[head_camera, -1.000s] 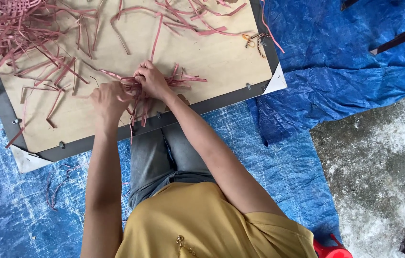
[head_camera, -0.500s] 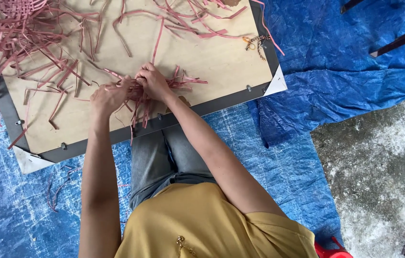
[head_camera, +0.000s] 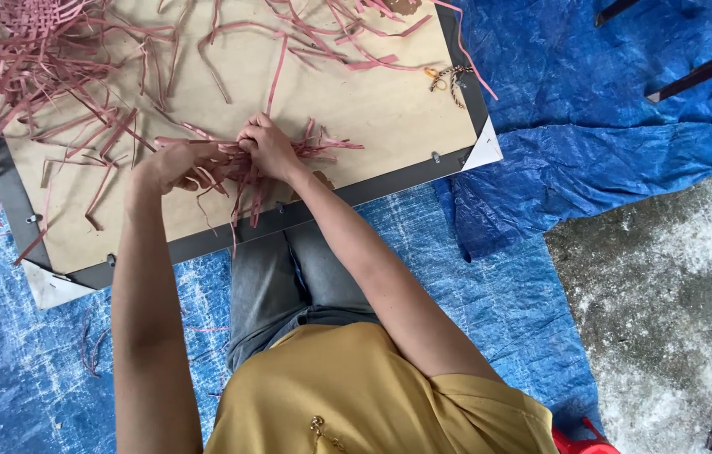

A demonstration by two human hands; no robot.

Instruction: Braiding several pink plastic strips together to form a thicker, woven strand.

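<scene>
Here, both hands, left hand (head_camera: 173,164) and right hand (head_camera: 265,147), pinch one bundle of pink strips (head_camera: 247,172) at the wooden board's (head_camera: 373,109) near edge, strips trailing toward the person, right hand farther in.

Strips (head_camera: 230,172) I'm working: thin, matt pink, papery-looking. Board (head_camera: 373,109): smooth pale plywood, matt, dark edge. Tarp (head_camera: 591,160): woven blue plastic, crinkled, slight sheen. Floor (head_camera: 667,303): rough grey concrete.

Strip-strewn board (head_camera: 390,109) (on blue tarp (head_camera: 591,160))
</scene>
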